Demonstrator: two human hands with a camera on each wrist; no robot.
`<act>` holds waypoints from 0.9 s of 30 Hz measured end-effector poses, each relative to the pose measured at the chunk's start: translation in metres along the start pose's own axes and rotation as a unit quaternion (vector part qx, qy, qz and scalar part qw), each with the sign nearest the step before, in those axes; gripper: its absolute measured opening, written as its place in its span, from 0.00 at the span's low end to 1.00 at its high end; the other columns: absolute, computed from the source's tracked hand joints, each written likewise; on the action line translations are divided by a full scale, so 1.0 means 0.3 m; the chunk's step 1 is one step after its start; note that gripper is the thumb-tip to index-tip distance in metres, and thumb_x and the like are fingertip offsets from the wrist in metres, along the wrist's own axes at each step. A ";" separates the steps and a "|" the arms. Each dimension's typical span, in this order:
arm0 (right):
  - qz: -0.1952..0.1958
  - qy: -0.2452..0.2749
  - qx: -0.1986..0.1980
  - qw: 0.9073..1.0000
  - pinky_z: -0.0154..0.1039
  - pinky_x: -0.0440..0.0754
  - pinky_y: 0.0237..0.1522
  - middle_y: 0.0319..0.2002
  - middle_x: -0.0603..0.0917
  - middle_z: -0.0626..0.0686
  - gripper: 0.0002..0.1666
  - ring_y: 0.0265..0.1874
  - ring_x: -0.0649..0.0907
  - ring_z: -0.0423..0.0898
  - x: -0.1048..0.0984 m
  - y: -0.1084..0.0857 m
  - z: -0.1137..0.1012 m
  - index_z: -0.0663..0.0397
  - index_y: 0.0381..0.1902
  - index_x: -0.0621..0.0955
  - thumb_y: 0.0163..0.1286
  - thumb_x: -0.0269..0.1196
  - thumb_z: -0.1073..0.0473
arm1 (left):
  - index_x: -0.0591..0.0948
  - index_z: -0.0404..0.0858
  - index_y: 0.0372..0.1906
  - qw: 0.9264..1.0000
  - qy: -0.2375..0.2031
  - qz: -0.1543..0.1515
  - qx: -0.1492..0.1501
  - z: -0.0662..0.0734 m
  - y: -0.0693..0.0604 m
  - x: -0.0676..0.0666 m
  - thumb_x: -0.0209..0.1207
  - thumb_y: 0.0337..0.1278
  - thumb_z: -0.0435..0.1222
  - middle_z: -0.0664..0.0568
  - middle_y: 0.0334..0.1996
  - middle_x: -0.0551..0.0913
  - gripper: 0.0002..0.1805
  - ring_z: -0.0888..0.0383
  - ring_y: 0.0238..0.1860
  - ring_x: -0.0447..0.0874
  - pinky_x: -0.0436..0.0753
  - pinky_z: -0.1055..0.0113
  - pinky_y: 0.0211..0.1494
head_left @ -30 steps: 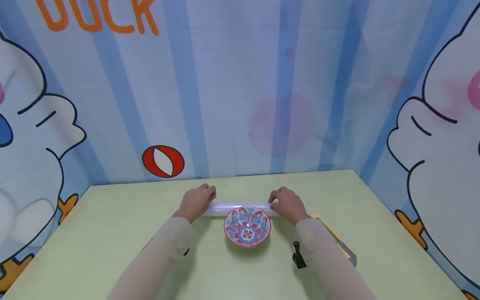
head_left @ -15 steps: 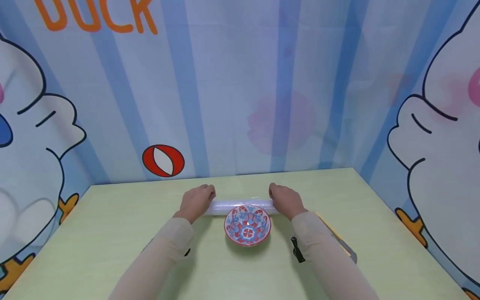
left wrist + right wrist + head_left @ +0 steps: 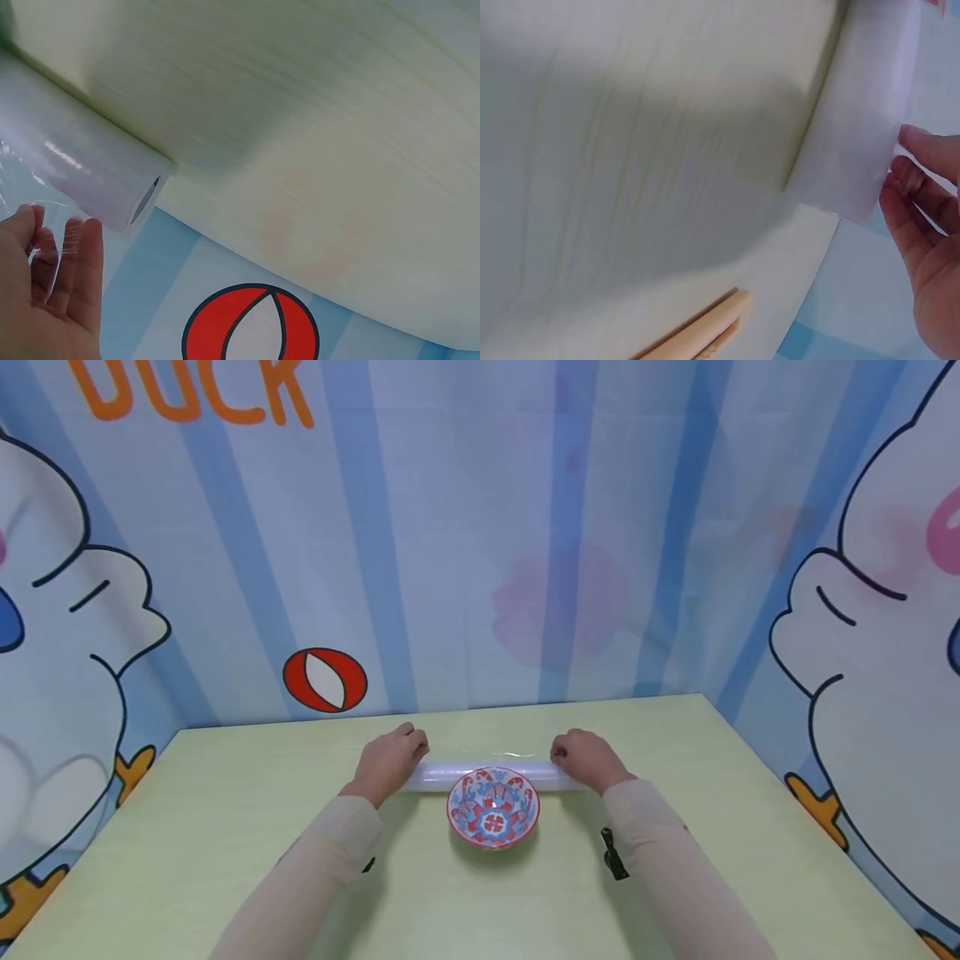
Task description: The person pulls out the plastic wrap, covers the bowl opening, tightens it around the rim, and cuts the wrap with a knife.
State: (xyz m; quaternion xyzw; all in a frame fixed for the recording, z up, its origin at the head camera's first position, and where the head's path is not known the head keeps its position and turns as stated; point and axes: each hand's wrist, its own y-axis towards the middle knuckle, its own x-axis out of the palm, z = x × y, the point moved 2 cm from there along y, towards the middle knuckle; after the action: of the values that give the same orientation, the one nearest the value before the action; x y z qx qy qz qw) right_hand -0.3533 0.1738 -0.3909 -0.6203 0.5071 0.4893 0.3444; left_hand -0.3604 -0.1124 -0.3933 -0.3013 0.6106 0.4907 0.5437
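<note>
A roll of clear plastic film (image 3: 551, 774) lies crosswise on the table behind a red-and-blue patterned bowl (image 3: 493, 808). My left hand (image 3: 387, 762) is at the roll's left end; in the left wrist view, that hand (image 3: 52, 277) pinches the loose clear film between thumb and forefinger, with the other fingers loosely bent. My right hand (image 3: 592, 760) is at the right end. In the right wrist view, my right hand (image 3: 930, 210) has bent fingers and thumb at the far side of the roll (image 3: 855, 112), on thin film that is hard to make out.
The pale table (image 3: 247, 793) ends at a striped cloth backdrop (image 3: 465, 568) with printed cartoon figures. In the right wrist view, a light orange object (image 3: 697, 330) lies near the roll's right end. Black tags hang by both sleeves.
My right hand first closed its fingers at the film, then shifted a little to the right. My left hand stayed nearly in place. The yellow-and-grey object is now hidden behind my right sleeve.
</note>
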 end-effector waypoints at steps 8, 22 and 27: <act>-0.011 -0.008 0.005 1.000 0.43 0.77 0.40 0.30 0.81 0.51 0.06 0.31 0.77 0.45 -0.022 0.001 -0.012 0.54 0.32 0.80 0.66 0.56 0.61 | 0.81 0.40 0.37 0.997 -0.068 -0.017 -0.017 -0.014 0.006 0.000 0.57 0.59 0.36 0.52 0.31 0.75 0.05 0.58 0.31 0.71 0.79 0.65 0.40; -0.032 0.007 0.011 0.999 0.38 0.73 0.34 0.30 0.77 0.53 0.06 0.29 0.73 0.45 -0.063 -0.004 -0.023 0.57 0.34 0.75 0.68 0.49 0.65 | 0.82 0.41 0.41 0.991 -0.118 -0.062 -0.031 -0.017 0.005 -0.070 0.57 0.59 0.38 0.52 0.33 0.82 0.08 0.57 0.34 0.76 0.81 0.62 0.46; -0.031 0.015 -0.011 0.999 0.39 0.74 0.35 0.33 0.79 0.54 0.06 0.32 0.76 0.45 -0.102 -0.008 -0.026 0.57 0.35 0.74 0.68 0.49 0.66 | 0.82 0.40 0.41 0.993 -0.102 -0.047 -0.025 -0.015 0.002 -0.095 0.56 0.60 0.38 0.51 0.33 0.83 0.09 0.57 0.34 0.78 0.81 0.61 0.46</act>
State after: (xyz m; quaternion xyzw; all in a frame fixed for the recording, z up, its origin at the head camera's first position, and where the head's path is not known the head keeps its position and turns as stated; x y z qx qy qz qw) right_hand -0.3494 0.1762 -0.3598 -0.6465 0.4878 0.4746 0.3449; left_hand -0.3562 -0.1210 -0.3660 -0.2914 0.5246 0.5082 0.6177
